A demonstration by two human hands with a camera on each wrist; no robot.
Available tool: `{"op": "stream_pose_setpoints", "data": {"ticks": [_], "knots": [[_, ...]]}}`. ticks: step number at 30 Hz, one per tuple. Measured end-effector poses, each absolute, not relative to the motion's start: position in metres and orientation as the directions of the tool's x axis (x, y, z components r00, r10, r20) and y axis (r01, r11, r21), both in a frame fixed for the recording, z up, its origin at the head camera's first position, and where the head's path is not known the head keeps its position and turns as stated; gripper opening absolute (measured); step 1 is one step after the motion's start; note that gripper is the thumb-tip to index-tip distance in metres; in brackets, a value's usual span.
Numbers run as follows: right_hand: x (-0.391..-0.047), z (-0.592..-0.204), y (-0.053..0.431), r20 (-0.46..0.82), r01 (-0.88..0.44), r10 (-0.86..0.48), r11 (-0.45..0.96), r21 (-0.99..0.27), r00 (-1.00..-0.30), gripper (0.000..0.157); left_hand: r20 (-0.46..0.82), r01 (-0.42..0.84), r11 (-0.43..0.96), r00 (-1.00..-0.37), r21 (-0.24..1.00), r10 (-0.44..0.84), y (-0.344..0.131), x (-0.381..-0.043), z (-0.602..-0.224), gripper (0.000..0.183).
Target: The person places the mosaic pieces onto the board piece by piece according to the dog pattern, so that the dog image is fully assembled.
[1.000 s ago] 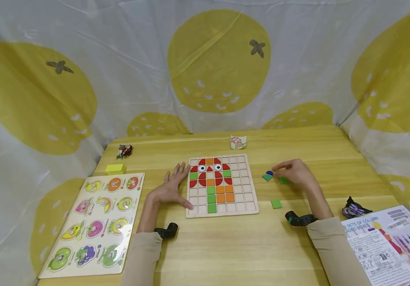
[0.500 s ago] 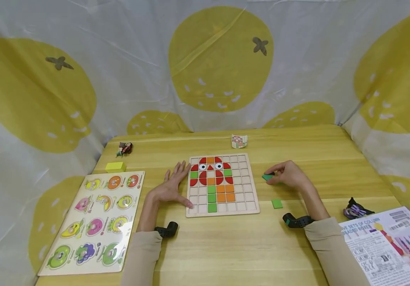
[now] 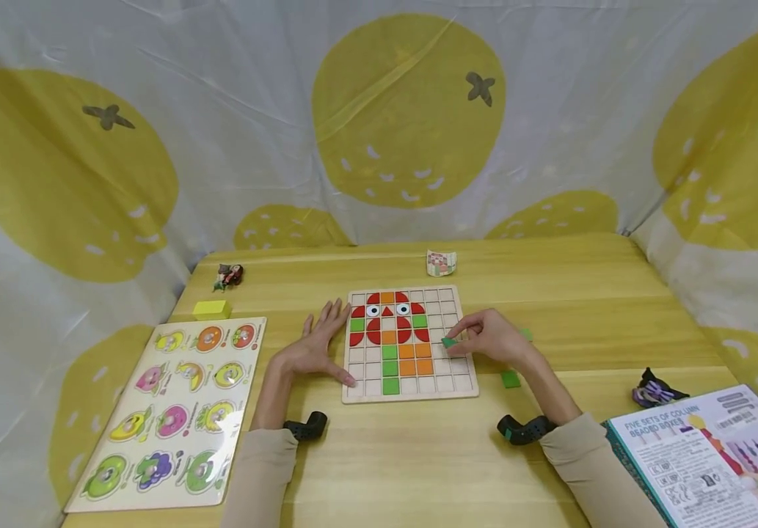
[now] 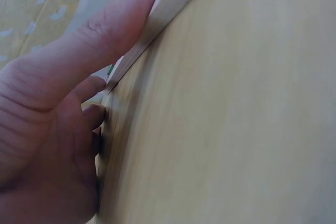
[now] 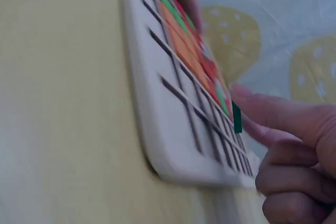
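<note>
A wooden grid board [image 3: 446, 383] lies mid-table, partly filled with red, orange and green tiles and two eye tiles. My left hand [image 3: 312, 348] rests at its left edge, fingers spread; the left wrist view has the thumb [image 4: 105, 32] over the board's rim. Between thumb and index finger my right hand [image 3: 494, 337] pinches a small green tile [image 3: 448, 342], above the grid's right-hand columns. Its dark green edge [image 5: 237, 117] shows in the right wrist view. A green square tile [image 3: 511, 379] lies beneath the right forearm, and another green piece [image 3: 527, 334] is partly hidden behind the wrist.
A fruit puzzle board [image 3: 236, 433] lies at the left, with a yellow block [image 3: 211, 310] and a small dark figure [image 3: 228, 276] behind it. A curled pattern card [image 3: 441, 263] stands behind the grid. At the right are a purple-and-black item [image 3: 657, 389] and a printed box [image 3: 702, 447].
My right hand has picked up the green tile from the table right of the board and carried it left over the grid. The left hand has stayed at the board's edge.
</note>
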State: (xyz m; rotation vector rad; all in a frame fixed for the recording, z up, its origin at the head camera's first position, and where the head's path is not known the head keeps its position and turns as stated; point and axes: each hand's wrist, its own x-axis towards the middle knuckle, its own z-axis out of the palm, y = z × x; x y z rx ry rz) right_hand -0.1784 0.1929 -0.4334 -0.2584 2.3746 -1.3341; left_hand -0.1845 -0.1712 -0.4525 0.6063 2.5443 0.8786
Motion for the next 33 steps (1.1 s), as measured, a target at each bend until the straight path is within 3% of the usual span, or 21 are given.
{"op": "stream_pose_setpoints", "data": {"ticks": [8, 21, 26, 33], "knots": [[-0.167, -0.44, 0.166, -0.22, 0.009, -0.24, 0.657, -0.754, -0.946, 0.026, -0.209, 0.274, 0.712, -0.834, 0.646, 0.51, -0.172, -0.185, -0.458, 0.139], [-0.176, -0.436, 0.176, -0.203, -0.039, -0.322, 0.611, -0.79, -0.925, 0.018, -0.207, 0.262, 0.707, -0.839, 0.657, 0.504, -0.173, -0.184, -0.456, 0.14], [-0.185, -0.428, 0.211, -0.12, -0.013, -0.164, 0.639, -0.769, -0.979, 0.023, -0.203, 0.27, 0.705, -0.836, 0.656, 0.51, -0.174, -0.184, -0.457, 0.139], [-0.187, -0.434, 0.243, -0.16, 0.116, 0.003, 0.706, -0.699, -0.987, 0.029, -0.202, 0.274, 0.705, -0.835, 0.654, 0.512, -0.174, -0.184, -0.457, 0.138]]}}
